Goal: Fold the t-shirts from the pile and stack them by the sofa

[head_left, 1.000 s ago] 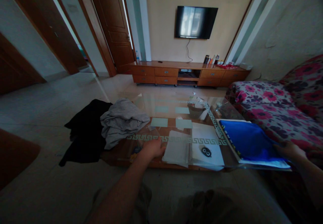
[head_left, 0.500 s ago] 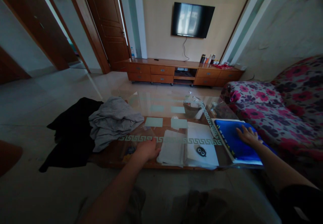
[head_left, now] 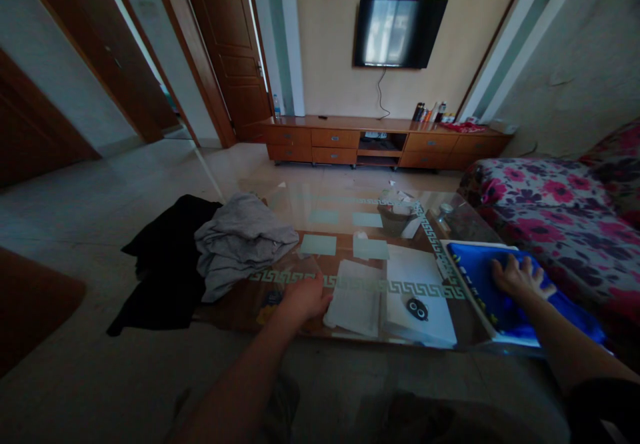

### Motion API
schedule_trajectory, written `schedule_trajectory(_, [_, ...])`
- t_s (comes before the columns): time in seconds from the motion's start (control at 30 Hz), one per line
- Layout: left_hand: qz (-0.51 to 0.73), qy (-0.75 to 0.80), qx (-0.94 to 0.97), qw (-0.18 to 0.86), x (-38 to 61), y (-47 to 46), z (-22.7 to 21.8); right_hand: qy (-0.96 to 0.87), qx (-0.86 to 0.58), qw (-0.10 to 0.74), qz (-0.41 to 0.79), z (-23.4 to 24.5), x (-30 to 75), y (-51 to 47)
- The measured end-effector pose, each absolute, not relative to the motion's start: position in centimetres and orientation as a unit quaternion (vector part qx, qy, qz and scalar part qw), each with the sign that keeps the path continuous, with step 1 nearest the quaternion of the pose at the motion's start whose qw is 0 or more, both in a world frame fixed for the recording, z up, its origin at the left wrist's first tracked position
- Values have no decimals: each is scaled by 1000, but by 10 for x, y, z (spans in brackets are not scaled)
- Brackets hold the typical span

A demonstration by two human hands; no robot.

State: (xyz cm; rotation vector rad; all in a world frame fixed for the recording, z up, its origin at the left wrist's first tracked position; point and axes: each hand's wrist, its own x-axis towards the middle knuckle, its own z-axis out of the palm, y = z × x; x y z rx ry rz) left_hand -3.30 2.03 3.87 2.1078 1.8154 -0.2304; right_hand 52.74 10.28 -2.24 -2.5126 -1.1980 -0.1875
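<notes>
My right hand [head_left: 520,279] lies on a folded blue cloth [head_left: 477,267] with its fingers spread, so it is open. Small yellow marks run along the cloth's left edge, and something flat and white [head_left: 493,327] shows beneath it. My left hand [head_left: 306,297] rests at the near side of the glass-topped coffee table [head_left: 345,194], beside a sheet of white paper [head_left: 356,304]. Its fingers are bent and mostly hidden behind the back of the hand. To its left, a crumpled grey garment [head_left: 245,241] and a black garment [head_left: 170,264] hang over the table's left end.
A white sheet with a black round face [head_left: 417,309] shows through the glass. Farther back are a dark bowl [head_left: 397,221] and a small glass jar [head_left: 445,211]. A flowered sofa [head_left: 555,211] stands at the right; a low wooden cabinet [head_left: 333,139] lies under a television [head_left: 400,33].
The view has turned slightly left, shifting everything rightward. My right hand still lies on the blue cloth, its fingers a little more bent. The left hand stays by the paper.
</notes>
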Motion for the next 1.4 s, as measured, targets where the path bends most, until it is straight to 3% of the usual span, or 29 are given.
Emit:
schedule_trajectory(0.17, [-23, 669, 731, 135, -47, 33, 40, -451, -863, 215, -69, -9, 469, 107])
schedule_trajectory(0.47, [181, 792, 581, -54, -96, 53, 47, -549, -782, 294, 26, 15, 298, 77])
schedule_trajectory(0.63, [182, 788, 579, -99, -126, 51, 36, -604, -740, 294, 44, 18, 276, 50])
schedule_trajectory(0.87, [183, 788, 583, -73, -124, 61, 26, -675, -675, 272, 122, 9, 266, 39])
schedule_trajectory(1.07, [207, 742, 638, -14, -59, 50, 48, -735, -572, 309, 194, 0, 238, 43])
schedule_trajectory(1.17, [273, 626, 729, 37, -15, 29, 68, -742, -528, 337, 240, -6, 225, 39])
schedule_trajectory(1.3, [349, 363, 853, 133, 31, -6, 95, -720, -462, 411, 315, -8, 222, 32])
schedule_trajectory(1.4, [363, 330, 853, 176, 42, -15, 104, -661, -457, 482, 350, 1, 230, 29])
